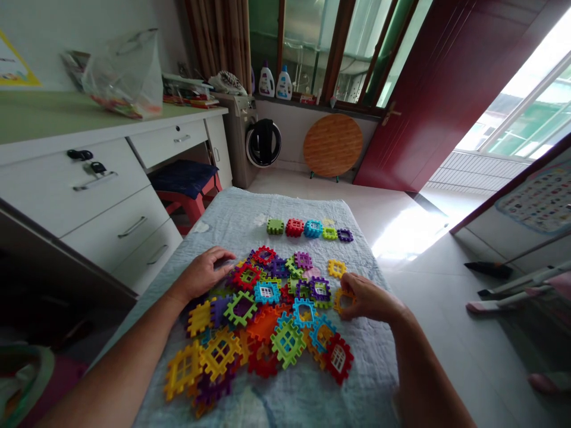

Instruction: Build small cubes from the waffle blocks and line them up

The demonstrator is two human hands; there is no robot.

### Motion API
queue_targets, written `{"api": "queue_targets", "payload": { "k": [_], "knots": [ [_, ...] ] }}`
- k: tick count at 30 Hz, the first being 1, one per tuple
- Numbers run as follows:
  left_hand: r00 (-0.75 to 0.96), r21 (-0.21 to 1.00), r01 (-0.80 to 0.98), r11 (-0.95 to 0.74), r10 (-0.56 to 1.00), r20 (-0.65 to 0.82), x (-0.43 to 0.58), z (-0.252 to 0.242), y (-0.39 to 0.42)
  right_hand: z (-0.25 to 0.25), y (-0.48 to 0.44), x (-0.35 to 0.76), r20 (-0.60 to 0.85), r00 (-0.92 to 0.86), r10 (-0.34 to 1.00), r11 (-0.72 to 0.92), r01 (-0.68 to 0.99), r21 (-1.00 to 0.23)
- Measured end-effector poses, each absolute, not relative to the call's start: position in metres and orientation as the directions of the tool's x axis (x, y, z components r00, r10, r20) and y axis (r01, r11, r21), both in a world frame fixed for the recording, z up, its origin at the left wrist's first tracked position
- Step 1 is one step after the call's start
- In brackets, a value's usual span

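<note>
A heap of interlocking plastic building tiles (pixel 267 321) in red, green, blue, purple, orange and yellow is spread over the cloth. My left hand (pixel 203 276) rests at the heap's left edge, its fingers apart around nothing, nearest to a red window tile (pixel 247 276). On the right, my right hand (pixel 370 300) pinches a yellow tile (pixel 342 301) with an open middle between thumb and fingers, low over the cloth. Just beyond it lies a yellow window tile (pixel 336 268). Behind the heap runs a row of tiles: green (pixel 275 226), red (pixel 295 227), blue (pixel 313 228), lime (pixel 330 233) and purple (pixel 345 235).
A pale blue quilted cloth (pixel 241 208) covers the work surface. A white desk (pixel 178 128) with drawers and a stool (pixel 187 181) stand at the left. Farther back are a washing machine (pixel 241 139), a round wooden tabletop (pixel 333 145) and a red door (pixel 414 95).
</note>
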State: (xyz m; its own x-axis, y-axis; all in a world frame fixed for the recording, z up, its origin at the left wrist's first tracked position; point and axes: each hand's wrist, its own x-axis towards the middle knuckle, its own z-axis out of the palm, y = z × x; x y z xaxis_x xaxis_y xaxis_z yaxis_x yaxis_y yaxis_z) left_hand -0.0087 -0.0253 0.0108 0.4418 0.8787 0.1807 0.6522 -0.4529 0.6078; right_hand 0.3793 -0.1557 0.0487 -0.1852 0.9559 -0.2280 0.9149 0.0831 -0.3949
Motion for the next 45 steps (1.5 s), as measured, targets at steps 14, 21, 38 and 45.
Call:
{"api": "queue_targets", "payload": {
  "k": [14,21,38,45],
  "knots": [
    [0.434,0.605,0.658,-0.448,0.882,0.180,-0.007,0.012,-0.025,0.042,-0.149,0.390,-0.010,-0.112,0.994,0.099,0.916,-0.388],
    [0.434,0.617,0.656,-0.435,0.886,0.163,-0.008,0.011,-0.025,0.045,-0.154,0.390,-0.057,-0.135,0.989,0.097,0.895,-0.436],
    [0.442,0.604,0.655,-0.453,0.879,0.179,-0.007,0.013,-0.025,0.036,-0.134,0.392,0.194,-0.048,0.980,0.125,0.906,-0.404],
    [0.453,0.598,0.650,-0.468,0.871,0.189,-0.008,0.012,-0.024,0.020,-0.118,0.395,0.131,-0.048,0.990,0.099,0.904,-0.416]
  ]
}}
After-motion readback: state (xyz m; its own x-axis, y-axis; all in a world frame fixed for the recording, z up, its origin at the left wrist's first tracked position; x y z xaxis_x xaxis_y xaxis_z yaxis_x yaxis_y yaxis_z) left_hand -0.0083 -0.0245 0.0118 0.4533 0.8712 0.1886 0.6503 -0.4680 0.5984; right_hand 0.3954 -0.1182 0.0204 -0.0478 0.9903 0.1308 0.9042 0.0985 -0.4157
